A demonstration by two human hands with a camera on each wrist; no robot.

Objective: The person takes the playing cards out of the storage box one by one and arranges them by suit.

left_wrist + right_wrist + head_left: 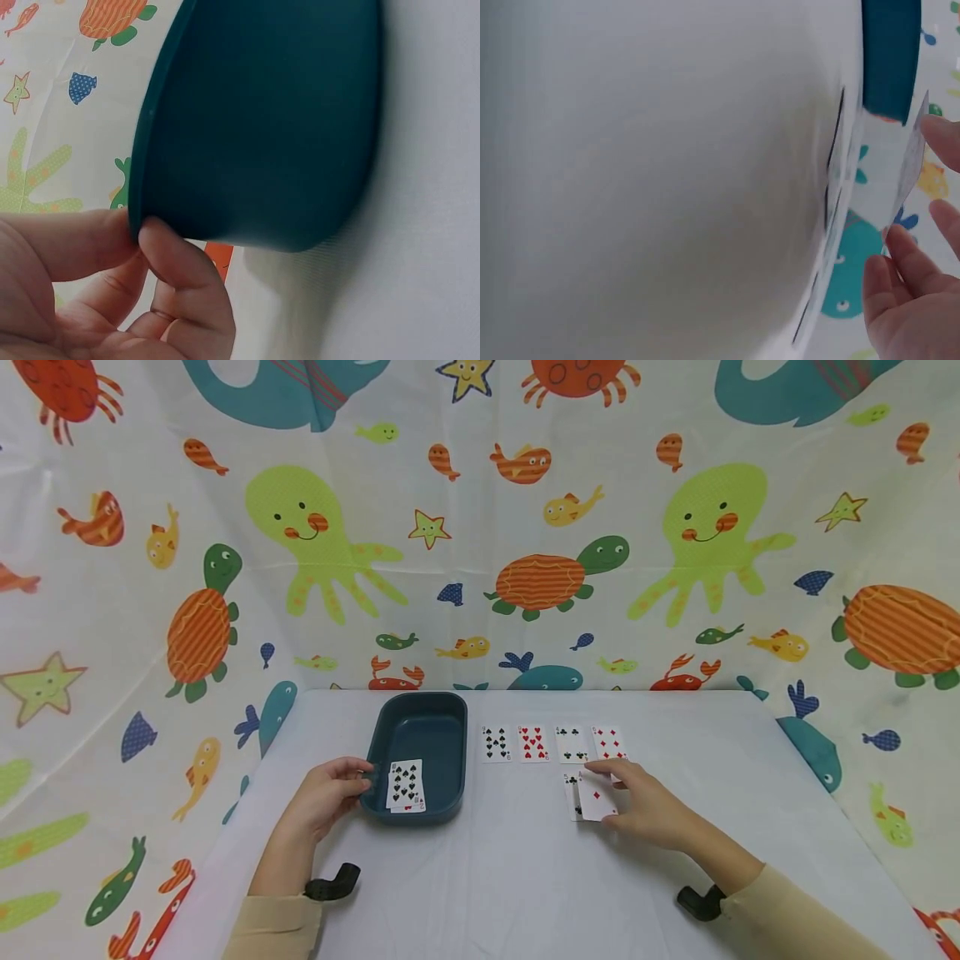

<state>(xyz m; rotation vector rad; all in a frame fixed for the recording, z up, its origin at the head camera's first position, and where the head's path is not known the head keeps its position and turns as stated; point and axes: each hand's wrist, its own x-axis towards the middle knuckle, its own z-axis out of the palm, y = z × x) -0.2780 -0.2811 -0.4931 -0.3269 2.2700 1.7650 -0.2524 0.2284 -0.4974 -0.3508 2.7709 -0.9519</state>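
Observation:
My left hand (328, 795) pinches the rim of a dark blue tray (458, 760) between thumb and finger, at its near left side. Inside the tray lie a few playing cards, a spade card (406, 783) on top. To the right, my right hand (647, 802) holds an ace of diamonds (596, 797) by its edges. In the right wrist view the held card (910, 166) is tilted above the table, between thumb and fingertips. Beneath it in the head view, a club card (572, 793) is partly covered.
A row of face-up cards runs behind the right hand: a spade card (496, 744), a heart card (533, 744), a club card (572, 745) and a diamond card (608, 742). The white table (510, 877) meets a sea-animal print cloth (465, 510) at the back.

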